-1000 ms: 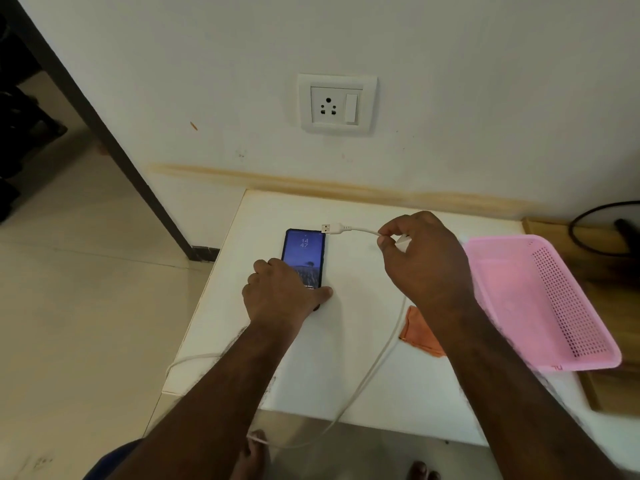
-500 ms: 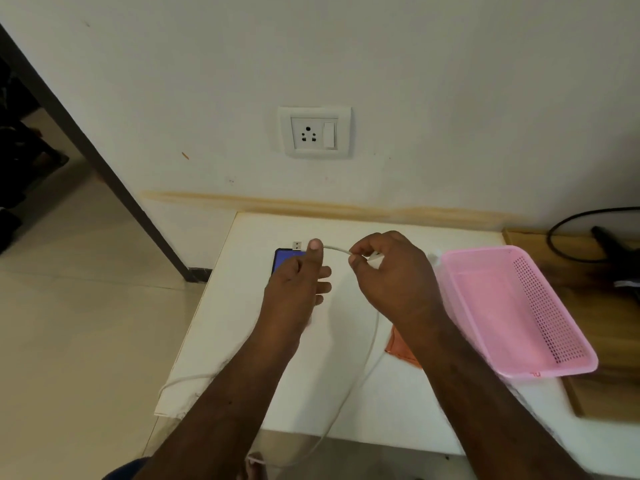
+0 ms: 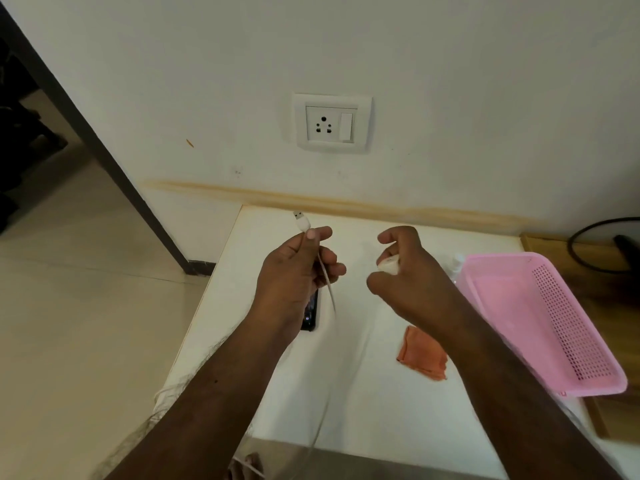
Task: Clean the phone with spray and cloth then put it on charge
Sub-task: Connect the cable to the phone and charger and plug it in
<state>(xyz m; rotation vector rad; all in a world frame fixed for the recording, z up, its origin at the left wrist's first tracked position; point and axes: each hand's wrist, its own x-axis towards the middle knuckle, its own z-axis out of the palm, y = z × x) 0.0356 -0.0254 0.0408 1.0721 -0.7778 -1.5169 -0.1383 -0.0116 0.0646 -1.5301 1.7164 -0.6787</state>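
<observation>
Left hand [image 3: 294,271] pinches the white cable [image 3: 327,289] just below its USB plug [image 3: 300,220], plug pointing up and away, fingers [image 3: 320,233] closed narrow around the cord. Right hand [image 3: 405,271] is curled around a small white block, likely the charger adapter [image 3: 388,264], mostly hidden in the palm, so its port side can't be told. Phone [image 3: 310,311] lies flat on the tabletop [image 3: 363,393] directly under the left hand, only its near end showing, screen lit; not touching the fingers, which are raised above it. Orange cloth [image 3: 422,353] sits on the tabletop near the right forearm; pink basket [image 3: 543,323] at the right edge. Wall socket [image 3: 330,123] is above, nothing plugged in. Judged step: mate plug with adapter, then go to the socket. Risks: plug offered upside down or skewed to the port and jamming; slack cable trailing off the front edge could drag or snag and tug the phone along the tabletop if the far end is already in it, which can't be seen; adapter gripped deep in the palm may slip when re-gripped.
</observation>
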